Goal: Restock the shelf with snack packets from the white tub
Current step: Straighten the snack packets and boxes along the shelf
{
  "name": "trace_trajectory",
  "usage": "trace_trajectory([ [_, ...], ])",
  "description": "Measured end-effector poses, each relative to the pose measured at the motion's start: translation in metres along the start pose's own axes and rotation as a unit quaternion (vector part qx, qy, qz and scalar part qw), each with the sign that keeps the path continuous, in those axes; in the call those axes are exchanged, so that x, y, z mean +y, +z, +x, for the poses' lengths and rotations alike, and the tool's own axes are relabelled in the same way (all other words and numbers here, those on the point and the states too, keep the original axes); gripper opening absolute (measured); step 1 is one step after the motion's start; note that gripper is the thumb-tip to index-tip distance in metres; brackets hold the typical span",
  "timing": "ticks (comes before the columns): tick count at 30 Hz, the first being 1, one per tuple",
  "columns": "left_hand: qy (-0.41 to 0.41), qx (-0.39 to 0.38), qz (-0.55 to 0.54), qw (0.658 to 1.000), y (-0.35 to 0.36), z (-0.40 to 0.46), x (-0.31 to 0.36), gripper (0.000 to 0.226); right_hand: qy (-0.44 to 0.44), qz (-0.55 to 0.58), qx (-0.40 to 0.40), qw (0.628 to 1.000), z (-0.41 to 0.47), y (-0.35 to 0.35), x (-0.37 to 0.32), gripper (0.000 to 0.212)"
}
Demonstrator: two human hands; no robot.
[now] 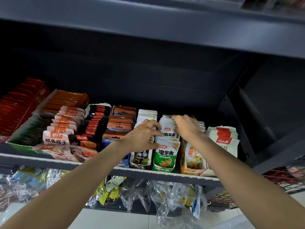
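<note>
head view has you reaching up into the shelf (105, 168), both hands in the row of green and white snack packets (165, 156) near the middle. your left hand (143, 136) has its grip curled over the tops of the packets on the near left side of that row, fingertips pinching at them. your right hand (185, 125) is hooked over the back of the same row, fingers bent round the packet tops, so both grips look clamped on packets rather than spread apart. looks to me like you're squaring up or making room in that row, not dropping a fresh handful in.

progress wise: the neighbouring rows, the black seaweed box (140, 160) to the left and the orange box (193, 160) to the right, look pretty well stocked. the green row seems mostly full too. the white tub isn't anywhere in shot, so i can't tell how many packets are left. i'd guess you're mid task, with this row close to done.
</note>
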State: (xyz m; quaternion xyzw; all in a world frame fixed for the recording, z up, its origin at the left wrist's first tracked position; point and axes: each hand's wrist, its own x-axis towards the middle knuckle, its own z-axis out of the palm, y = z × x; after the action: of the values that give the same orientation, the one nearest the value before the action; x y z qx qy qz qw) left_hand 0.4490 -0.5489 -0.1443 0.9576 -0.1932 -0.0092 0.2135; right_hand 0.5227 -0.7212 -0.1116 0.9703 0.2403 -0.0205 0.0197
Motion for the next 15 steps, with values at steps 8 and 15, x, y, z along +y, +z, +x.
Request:
trace_trajectory([
  [8, -0.021, -0.026, 0.037, 0.999, 0.0, 0.0027, 0.001, 0.056, -0.053, 0.141, 0.022, 0.988, -0.0019, 0.0, 0.0046, 0.051],
  [15, -0.049, -0.024, 0.007, 0.998, -0.0014, 0.0028, 0.0071, 0.056, -0.031, 0.072, 0.037, 0.996, -0.0026, 0.0049, -0.0011, 0.031],
])
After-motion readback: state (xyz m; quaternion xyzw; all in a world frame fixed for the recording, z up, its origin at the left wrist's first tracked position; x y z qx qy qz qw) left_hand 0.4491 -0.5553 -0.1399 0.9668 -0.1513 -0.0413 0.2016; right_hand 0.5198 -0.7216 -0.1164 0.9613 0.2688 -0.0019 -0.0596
